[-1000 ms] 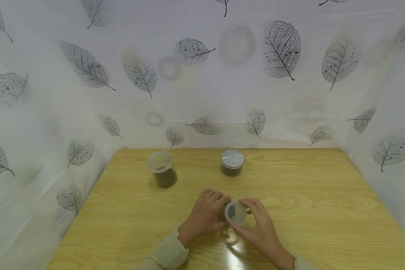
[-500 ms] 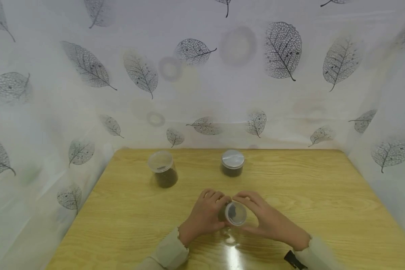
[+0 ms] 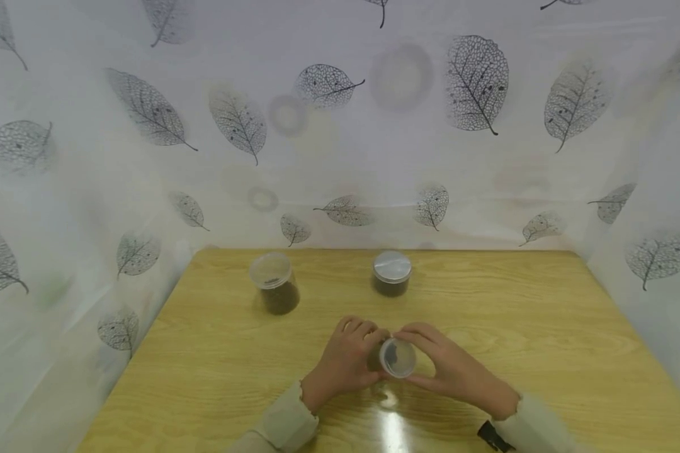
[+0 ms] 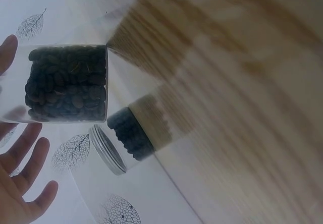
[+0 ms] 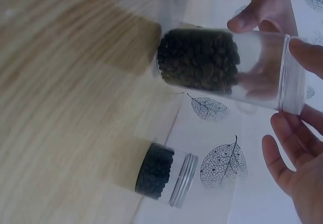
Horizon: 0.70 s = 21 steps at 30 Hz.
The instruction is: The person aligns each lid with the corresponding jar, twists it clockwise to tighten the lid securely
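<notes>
A clear plastic jar (image 3: 395,358), part-filled with dark beans, stands upright on the table in the middle of the head view. My left hand (image 3: 348,355) grips its side, with the thumb near and the fingers beyond. At its top, my right hand (image 3: 450,368) holds the round clear lid (image 5: 292,77) between thumb and fingers. Several of the right hand's other fingers (image 5: 275,156) are loosely bent, off the jar. Seen from the left wrist, the beans (image 4: 68,82) fill the jar's lower part. The lid is on the jar; whether it is loosened I cannot tell.
Behind stand a larger clear jar (image 3: 274,283) of dark contents at left and a short jar with a silver lid (image 3: 391,274) near the back edge. A leaf-patterned sheet (image 3: 340,151) hangs around the wooden table (image 3: 515,314).
My right hand has turned about the lid, its wrist swinging out to the right, and its thumb and fingers have come back onto the lid. The left hand stays on the jar.
</notes>
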Each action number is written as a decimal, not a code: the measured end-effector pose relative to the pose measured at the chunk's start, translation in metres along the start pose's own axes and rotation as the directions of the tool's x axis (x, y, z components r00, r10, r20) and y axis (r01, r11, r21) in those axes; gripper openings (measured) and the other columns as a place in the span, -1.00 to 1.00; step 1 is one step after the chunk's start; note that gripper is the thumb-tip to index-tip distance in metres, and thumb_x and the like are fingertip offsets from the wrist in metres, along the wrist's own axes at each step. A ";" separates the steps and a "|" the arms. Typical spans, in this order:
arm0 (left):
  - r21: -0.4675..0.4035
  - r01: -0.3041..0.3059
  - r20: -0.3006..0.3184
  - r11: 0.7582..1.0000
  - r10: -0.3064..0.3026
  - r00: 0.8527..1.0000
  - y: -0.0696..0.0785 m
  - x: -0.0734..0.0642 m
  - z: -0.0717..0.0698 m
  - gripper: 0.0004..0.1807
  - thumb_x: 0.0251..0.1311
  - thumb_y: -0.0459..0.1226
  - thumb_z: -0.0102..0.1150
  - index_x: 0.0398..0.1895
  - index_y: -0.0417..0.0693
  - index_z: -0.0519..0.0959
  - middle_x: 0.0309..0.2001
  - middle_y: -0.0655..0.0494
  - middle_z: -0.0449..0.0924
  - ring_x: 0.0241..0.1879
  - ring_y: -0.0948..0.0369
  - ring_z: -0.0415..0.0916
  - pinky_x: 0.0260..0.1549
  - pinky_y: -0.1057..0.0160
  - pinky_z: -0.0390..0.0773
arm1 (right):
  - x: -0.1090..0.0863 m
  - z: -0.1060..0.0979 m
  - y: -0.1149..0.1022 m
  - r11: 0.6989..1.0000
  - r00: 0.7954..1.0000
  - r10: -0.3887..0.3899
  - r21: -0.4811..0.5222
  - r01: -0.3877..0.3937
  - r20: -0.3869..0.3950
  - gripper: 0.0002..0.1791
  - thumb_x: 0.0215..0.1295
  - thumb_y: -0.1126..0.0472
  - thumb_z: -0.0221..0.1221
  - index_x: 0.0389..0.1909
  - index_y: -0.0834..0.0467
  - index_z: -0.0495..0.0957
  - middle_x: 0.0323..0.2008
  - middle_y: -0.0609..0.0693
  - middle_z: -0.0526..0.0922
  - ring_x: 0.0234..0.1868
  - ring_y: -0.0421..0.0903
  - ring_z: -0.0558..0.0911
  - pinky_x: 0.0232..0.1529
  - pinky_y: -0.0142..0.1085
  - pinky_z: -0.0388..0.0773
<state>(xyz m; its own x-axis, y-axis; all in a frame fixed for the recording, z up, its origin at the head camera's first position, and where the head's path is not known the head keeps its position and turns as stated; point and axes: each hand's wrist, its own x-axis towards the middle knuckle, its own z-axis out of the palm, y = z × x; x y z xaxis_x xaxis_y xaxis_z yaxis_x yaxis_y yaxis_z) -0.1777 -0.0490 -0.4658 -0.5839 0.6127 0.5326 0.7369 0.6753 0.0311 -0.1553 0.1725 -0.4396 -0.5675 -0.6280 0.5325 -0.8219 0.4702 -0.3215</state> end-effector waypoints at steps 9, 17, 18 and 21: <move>0.002 0.004 0.013 1.000 -0.005 1.000 0.001 0.001 -0.001 -0.29 -0.46 0.21 0.50 -0.13 0.17 0.54 -0.26 0.29 0.57 -0.23 0.31 0.48 -0.01 0.21 0.48 | -0.008 0.016 -0.008 0.989 0.983 0.141 0.054 -0.135 -0.118 -0.26 -0.28 0.22 0.50 0.05 0.23 0.47 -0.03 -0.05 0.51 -0.03 -0.17 0.53 -0.02 -0.32 0.58; 0.003 0.020 0.046 1.000 -0.020 0.999 0.001 0.001 -0.001 -0.27 -0.44 0.24 0.47 -0.10 0.18 0.53 -0.24 0.29 0.57 -0.22 0.30 0.48 0.01 0.20 0.47 | -0.011 0.027 -0.019 0.973 0.942 0.228 0.041 -0.225 -0.247 -0.26 -0.41 0.20 0.53 -0.05 0.25 0.50 -0.12 -0.04 0.55 -0.15 -0.22 0.54 -0.17 -0.24 0.62; 0.005 0.021 0.048 1.000 -0.021 0.999 0.001 0.001 -0.002 -0.26 -0.44 0.25 0.47 -0.10 0.17 0.53 -0.24 0.29 0.56 -0.21 0.30 0.48 0.01 0.20 0.47 | -0.011 0.028 -0.021 0.972 0.936 0.235 0.037 -0.233 -0.261 -0.26 -0.42 0.19 0.54 -0.06 0.24 0.50 -0.12 -0.04 0.55 -0.16 -0.22 0.53 -0.17 -0.24 0.62; 0.007 0.021 0.054 1.000 -0.022 0.998 0.002 0.001 -0.002 -0.26 -0.44 0.25 0.47 -0.10 0.17 0.52 -0.24 0.29 0.56 -0.21 0.30 0.48 0.01 0.21 0.47 | -0.011 0.031 -0.024 0.966 0.923 0.253 0.025 -0.257 -0.290 -0.27 -0.44 0.18 0.54 -0.08 0.23 0.51 -0.13 -0.06 0.55 -0.18 -0.24 0.52 -0.17 -0.26 0.61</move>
<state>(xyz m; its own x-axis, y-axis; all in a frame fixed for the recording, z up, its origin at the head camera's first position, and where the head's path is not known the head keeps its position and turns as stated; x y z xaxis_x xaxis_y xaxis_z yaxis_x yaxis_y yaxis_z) -0.1763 -0.0483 -0.4632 -0.6174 0.6192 0.4852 0.7218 0.6912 0.0365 -0.1308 0.1490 -0.4616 -0.7175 -0.2810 0.6373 -0.6497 0.5999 -0.4670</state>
